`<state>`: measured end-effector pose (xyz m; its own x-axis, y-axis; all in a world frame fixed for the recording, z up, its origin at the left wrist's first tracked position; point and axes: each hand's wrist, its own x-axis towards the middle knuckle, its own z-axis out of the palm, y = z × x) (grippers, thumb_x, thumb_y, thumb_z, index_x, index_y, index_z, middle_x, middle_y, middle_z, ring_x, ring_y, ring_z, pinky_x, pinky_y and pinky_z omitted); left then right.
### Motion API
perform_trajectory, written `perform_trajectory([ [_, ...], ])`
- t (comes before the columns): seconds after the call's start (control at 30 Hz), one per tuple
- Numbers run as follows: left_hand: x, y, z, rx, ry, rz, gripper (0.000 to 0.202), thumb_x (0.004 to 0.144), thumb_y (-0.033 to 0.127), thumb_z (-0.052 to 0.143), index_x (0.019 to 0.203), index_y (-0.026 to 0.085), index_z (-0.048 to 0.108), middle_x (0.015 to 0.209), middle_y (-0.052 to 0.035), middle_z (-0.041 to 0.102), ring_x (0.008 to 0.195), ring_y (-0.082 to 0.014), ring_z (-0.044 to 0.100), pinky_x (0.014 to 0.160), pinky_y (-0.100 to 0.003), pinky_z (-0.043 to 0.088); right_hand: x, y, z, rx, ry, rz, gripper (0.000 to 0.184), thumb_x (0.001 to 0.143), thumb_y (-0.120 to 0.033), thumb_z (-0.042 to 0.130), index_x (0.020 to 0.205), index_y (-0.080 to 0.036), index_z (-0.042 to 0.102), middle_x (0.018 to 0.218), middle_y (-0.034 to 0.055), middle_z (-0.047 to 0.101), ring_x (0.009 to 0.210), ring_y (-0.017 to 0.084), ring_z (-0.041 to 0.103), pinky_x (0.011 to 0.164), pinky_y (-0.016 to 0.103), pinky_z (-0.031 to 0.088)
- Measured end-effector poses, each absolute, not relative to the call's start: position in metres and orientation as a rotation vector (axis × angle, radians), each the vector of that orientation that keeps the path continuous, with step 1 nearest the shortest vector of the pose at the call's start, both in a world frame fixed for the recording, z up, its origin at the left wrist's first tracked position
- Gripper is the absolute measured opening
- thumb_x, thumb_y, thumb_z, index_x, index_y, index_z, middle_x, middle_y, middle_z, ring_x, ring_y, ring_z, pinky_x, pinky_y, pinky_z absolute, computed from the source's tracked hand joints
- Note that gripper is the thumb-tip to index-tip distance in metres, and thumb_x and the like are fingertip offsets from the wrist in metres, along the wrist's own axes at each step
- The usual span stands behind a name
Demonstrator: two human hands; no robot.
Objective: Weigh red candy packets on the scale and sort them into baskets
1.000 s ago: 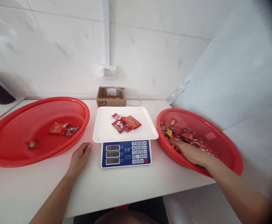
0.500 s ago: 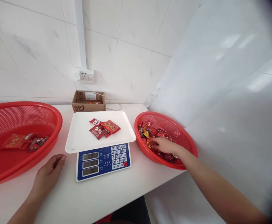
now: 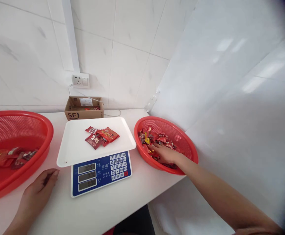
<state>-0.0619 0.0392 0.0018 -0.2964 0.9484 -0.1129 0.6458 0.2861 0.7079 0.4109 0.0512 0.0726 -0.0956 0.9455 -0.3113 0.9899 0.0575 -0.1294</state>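
My right hand (image 3: 165, 154) reaches into the red basket (image 3: 190, 140) on the right, fingers stretched out over its small wrapped snack packets (image 3: 165, 138). Some fingertips are hidden among the packets. My left hand (image 3: 40, 187) rests on the table left of the scale, loosely closed with the thumb by the curled fingers; I see nothing in it. Between the hands is a digital scale (image 3: 102, 171) with a blue keypad panel and a white tray (image 3: 73, 137). Several red snack packets (image 3: 108, 134) lie in a small heap on the tray. The top display reads about 0.053.
A larger red basket (image 3: 49, 130) holding several snack packets stands at the left. Behind the scale, a small open cardboard box (image 3: 83, 114) contains some packets. A wall socket (image 3: 80, 80) is above it. A clear plastic object (image 3: 152, 101) lies in the corner by the right-hand partition.
The camera view has turned slightly right, shifting everything leftward. My right hand has flattened and spread its fingers over the packets. The left hand and the heap on the tray stay put.
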Motion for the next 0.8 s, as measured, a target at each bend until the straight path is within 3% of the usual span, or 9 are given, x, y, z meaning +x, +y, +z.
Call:
perform_trajectory([
  [0.1, -0.061, 0.039, 0.003, 1.400, 2.029, 0.752, 0.037, 0.064, 0.057, 0.046, 0.086, 0.028, 0.057, 0.084, 0.0032, 0.066, 0.081, -0.0193, 0.060, 0.076, -0.030, 0.047, 0.417, 0.058, 0.078, 2.169, 2.222, -0.378, 0.061, 0.070, -0.018, 0.059, 0.129, -0.027, 0.046, 0.119, 0.0079, 0.060, 0.103, 0.026, 0.058, 0.083, 0.035, 0.043],
  [0.27, -0.061, 0.038, 0.005, 1.413, 2.017, 0.781, 0.040, 0.063, 0.057, 0.045, 0.085, 0.027, 0.058, 0.087, 0.0018, 0.066, 0.084, -0.0204, 0.060, 0.076, -0.030, 0.047, 0.432, 0.069, 0.098, 2.379, 2.244, -0.276, 0.029, 0.083, -0.033, 0.047, 0.108, -0.023, 0.060, 0.104, 0.0051, 0.065, 0.095, 0.021, 0.060, 0.079, 0.032, 0.045],
  [0.4, -0.061, 0.037, 0.004, 1.431, 2.003, 0.786, 0.040, 0.065, 0.057, 0.046, 0.087, 0.026, 0.058, 0.088, 0.0012, 0.066, 0.083, -0.0198, 0.060, 0.074, -0.029, 0.047, 0.432, 0.068, 0.106, 2.453, 2.313, -0.223, 0.030, 0.084, -0.037, 0.044, 0.101, -0.020, 0.062, 0.115, 0.0076, 0.060, 0.111, 0.023, 0.051, 0.091, 0.034, 0.039],
  [0.5, -0.062, 0.036, 0.001, 1.466, 1.986, 0.834, 0.041, 0.066, 0.057, 0.046, 0.088, 0.025, 0.058, 0.088, -0.0005, 0.066, 0.081, -0.0203, 0.060, 0.073, -0.029, 0.047, 0.415, 0.061, 0.116, 2.590, 2.346, -0.234, 0.032, 0.088, -0.037, 0.036, 0.104, -0.020, 0.057, 0.102, 0.0067, 0.064, 0.095, 0.021, 0.059, 0.081, 0.033, 0.044],
  [0.6, -0.061, 0.035, 0.000, 1.492, 1.943, 0.901, 0.040, 0.067, 0.058, 0.045, 0.084, 0.024, 0.057, 0.081, -0.0008, 0.065, 0.075, -0.0190, 0.060, 0.070, -0.028, 0.047, 0.380, 0.050, 0.128, 2.702, 2.449, -0.360, 0.029, 0.087, -0.044, 0.035, 0.093, -0.024, 0.054, 0.085, 0.0010, 0.064, 0.074, 0.018, 0.060, 0.069, 0.030, 0.045],
  [0.67, -0.059, 0.034, 0.001, 1.507, 1.920, 0.931, 0.039, 0.069, 0.058, 0.044, 0.083, 0.023, 0.057, 0.076, -0.0001, 0.064, 0.071, -0.0178, 0.059, 0.067, -0.026, 0.047, 0.349, 0.042, 0.132, 2.647, 2.544, -0.477, 0.025, 0.085, -0.045, 0.039, 0.091, -0.025, 0.052, 0.086, 0.0000, 0.062, 0.076, 0.018, 0.058, 0.069, 0.029, 0.045],
  [0.8, -0.057, 0.033, 0.001, 1.521, 1.914, 0.941, 0.037, 0.073, 0.056, 0.043, 0.083, 0.023, 0.056, 0.072, 0.0009, 0.062, 0.068, -0.0167, 0.057, 0.064, -0.025, 0.045, 0.291, 0.031, 0.127, 2.234, 2.764, -0.763, 0.022, 0.084, -0.036, 0.045, 0.103, -0.024, 0.048, 0.097, 0.0026, 0.057, 0.077, 0.016, 0.056, 0.071, 0.028, 0.046],
])
